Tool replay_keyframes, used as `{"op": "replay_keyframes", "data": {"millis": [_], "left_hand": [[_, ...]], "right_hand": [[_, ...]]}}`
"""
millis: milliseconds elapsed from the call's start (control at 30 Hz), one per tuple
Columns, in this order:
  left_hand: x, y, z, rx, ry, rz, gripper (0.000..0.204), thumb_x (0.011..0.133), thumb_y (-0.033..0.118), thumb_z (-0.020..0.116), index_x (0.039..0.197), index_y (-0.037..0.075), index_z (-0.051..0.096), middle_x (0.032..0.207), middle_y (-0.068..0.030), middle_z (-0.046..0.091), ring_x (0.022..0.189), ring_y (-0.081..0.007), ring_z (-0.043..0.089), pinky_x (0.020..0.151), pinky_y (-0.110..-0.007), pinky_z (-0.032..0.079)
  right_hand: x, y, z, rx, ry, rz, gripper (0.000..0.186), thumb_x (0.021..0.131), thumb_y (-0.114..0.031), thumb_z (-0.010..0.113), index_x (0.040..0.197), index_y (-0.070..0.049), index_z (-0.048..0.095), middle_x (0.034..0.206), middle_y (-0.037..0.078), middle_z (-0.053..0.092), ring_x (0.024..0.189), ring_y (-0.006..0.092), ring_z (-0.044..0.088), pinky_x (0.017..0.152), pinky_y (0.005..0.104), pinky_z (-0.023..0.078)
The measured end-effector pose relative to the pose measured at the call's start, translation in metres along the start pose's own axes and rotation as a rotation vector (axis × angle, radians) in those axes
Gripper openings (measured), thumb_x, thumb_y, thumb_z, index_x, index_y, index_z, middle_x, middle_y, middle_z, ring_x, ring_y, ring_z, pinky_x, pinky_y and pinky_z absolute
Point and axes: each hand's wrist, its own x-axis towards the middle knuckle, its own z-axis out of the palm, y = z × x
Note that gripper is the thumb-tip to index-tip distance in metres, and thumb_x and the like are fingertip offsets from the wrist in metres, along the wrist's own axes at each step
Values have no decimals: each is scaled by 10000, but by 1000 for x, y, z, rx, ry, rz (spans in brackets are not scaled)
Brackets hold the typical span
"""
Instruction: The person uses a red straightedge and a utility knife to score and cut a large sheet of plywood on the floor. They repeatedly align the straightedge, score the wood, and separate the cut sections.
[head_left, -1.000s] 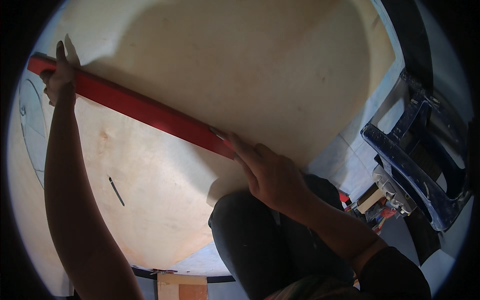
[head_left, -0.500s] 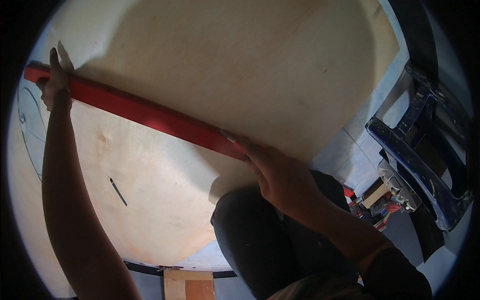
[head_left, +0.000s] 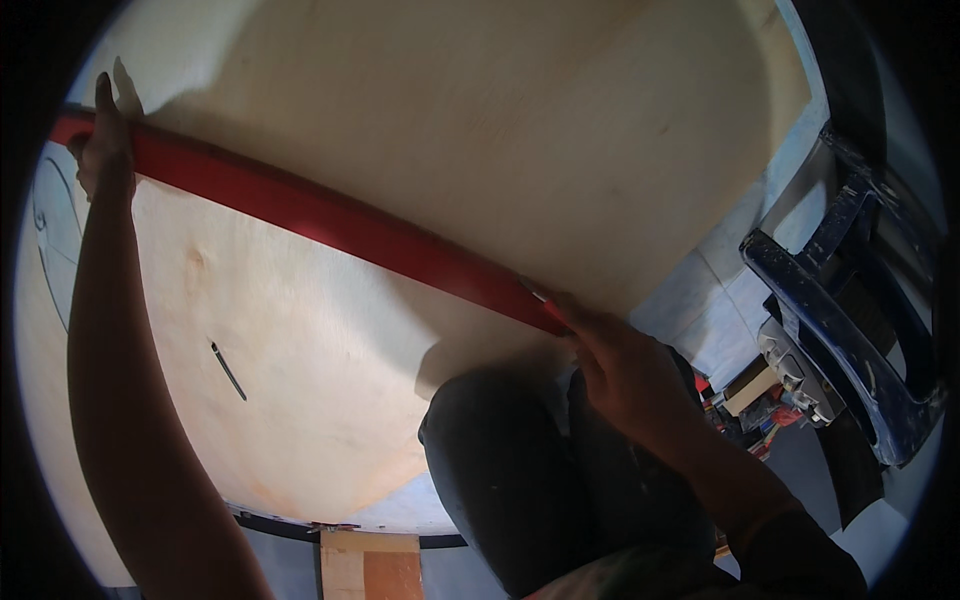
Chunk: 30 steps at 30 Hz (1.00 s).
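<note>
Currently left hand [head_left: 108,155] grasps red bar [head_left: 330,223], right hand [head_left: 635,372] pinches slim tool [head_left: 539,295]; pushing sideways, far from left hand, could swivel bar.

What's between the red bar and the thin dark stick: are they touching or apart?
Apart. The head view shows a plain strip of bare pale board between the red bar and the thin dark stick.

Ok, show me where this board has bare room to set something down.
The widest bare patch of the wooden board lies beyond the red bar. A smaller one lies between the bar, the dark pen and the knees. Crowded: right of the knees, around the blue plastic frame and grey object.
</note>
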Motion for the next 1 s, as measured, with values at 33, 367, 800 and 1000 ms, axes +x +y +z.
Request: {"op": "replay_keyframes", "data": {"millis": [33,367,800,1000], "left_hand": [[3,-1,0,-3,-4,-3,1277,716,995,570,1585,67,453,1488,-259,597,1407,-363,573,1180,-441,418],[-39,22,2,-104,9,57,1144,893,915,360,1641,49,384,1571,-220,548,1480,-413,473,1237,-583,260],[-69,14,-28,-415,75,85,675,1103,365,380,1704,68,297,1744,-165,346,1655,-409,157,1327,-570,40],[-64,17,-32,-159,-33,57,732,1074,477,532,1709,185,314,1784,-76,280,1672,-352,122,1342,-547,49]], "right_hand": [[0,-2,-3,-4,-12,14,558,1053,-83,607,1593,-143,480,1274,257,692,1128,450,707,962,539,578],[27,-42,-34,173,200,-125,463,1087,-148,590,1529,-20,534,1181,298,718,1086,446,735,935,484,576],[339,-372,-38,77,422,-756,549,1089,-194,564,1595,-25,432,958,268,711,901,423,749,783,505,602],[380,-440,-10,-131,301,-625,612,1063,-331,632,1539,14,462,920,275,720,860,403,762,700,465,625]]}}
